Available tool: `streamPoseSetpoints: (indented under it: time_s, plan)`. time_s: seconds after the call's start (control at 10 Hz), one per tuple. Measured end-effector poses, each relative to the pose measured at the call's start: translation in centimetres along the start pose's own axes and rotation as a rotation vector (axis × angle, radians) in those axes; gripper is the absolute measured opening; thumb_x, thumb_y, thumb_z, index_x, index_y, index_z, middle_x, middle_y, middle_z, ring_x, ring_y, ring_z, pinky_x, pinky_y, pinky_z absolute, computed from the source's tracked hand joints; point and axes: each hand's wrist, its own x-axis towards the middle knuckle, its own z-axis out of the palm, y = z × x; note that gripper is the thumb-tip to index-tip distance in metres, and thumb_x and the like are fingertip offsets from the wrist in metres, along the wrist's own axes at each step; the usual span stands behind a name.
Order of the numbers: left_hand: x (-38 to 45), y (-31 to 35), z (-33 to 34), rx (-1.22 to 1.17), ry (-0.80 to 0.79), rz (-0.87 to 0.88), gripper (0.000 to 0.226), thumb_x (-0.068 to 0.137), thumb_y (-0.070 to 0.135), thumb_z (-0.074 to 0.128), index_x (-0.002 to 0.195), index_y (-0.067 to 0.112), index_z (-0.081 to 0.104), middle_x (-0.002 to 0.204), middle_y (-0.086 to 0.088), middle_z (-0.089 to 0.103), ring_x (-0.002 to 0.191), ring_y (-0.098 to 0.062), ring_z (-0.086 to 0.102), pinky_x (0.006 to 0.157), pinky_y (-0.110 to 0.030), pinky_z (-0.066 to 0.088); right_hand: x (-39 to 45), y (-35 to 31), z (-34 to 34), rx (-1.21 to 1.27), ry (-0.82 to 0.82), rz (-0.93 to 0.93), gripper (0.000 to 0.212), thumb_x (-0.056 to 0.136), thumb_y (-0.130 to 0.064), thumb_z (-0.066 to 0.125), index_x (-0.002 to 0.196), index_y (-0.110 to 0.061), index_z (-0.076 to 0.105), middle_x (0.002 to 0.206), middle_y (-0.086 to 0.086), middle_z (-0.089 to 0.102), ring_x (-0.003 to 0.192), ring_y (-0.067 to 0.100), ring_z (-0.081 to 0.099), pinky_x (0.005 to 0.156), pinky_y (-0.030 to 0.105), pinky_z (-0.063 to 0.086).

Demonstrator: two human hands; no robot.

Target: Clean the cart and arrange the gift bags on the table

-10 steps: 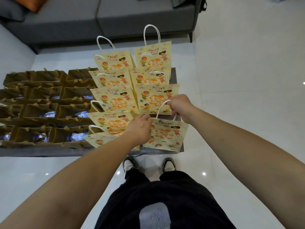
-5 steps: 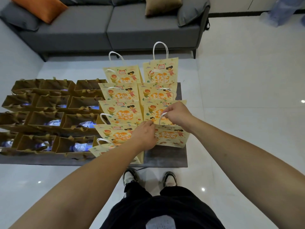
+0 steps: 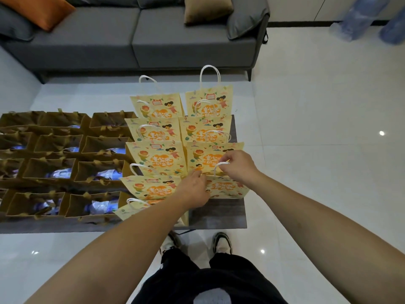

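**Both hands on front-right yellow gift bag at table edge**

Nearest: person's black trousers (image 3: 210, 286) and two sneakers (image 3: 221, 242) on white tile floor (image 3: 317, 150), standing just before the grey table (image 3: 219, 218).

Left hand (image 3: 192, 191) reaches in over the table's near edge, fingers curled, pinching the top left edge of the front-right yellow gift bag (image 3: 228, 187). Right hand (image 3: 237, 166) is above the same bag, fingers closed round its white paper handle (image 3: 220, 166). Bag stands on the table's right end, near the front, leaning a bit.

Just left of it: another yellow gift bag (image 3: 151, 187), with one more partly hidden under the left forearm at the front edge. Behind these, two columns of the same yellow cartoon-print bags (image 3: 157, 156) run back in overlapping rows; the farthest pair (image 3: 208, 102) stands at the table's back edge, handles up.

Left part of the table: grid of open brown paper bags (image 3: 54, 167), touching each other, bluish-white wrapped stuff inside, contents unclear.

Farther back: grey sofa (image 3: 135, 40) with orange cushion (image 3: 41, 9), tan cushion (image 3: 207, 8), grey cushion (image 3: 245, 20). Far right top: blurry blue water jugs (image 3: 359, 20) on the floor.
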Motion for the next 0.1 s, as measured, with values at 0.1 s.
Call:
streamPoseSetpoints:
  time_s: [0.1]
  plan:
    - [-0.62, 0.18, -2.01, 0.002, 0.023, -0.027, 0.053, 0.099, 0.03, 0.052, 0.147, 0.012, 0.044, 0.155, -0.012, 0.036, 0.144, -0.028, 0.03, 0.116, -0.041, 0.032, -0.38, 0.07, -1.01, 0.012, -0.011, -0.031, 0.016, 0.085, -0.03, 0.077, 0.099, -0.025, 0.071, 0.105, -0.006, 0.063, 0.092, 0.011, 0.056, 0.071, 0.026, 0.046]
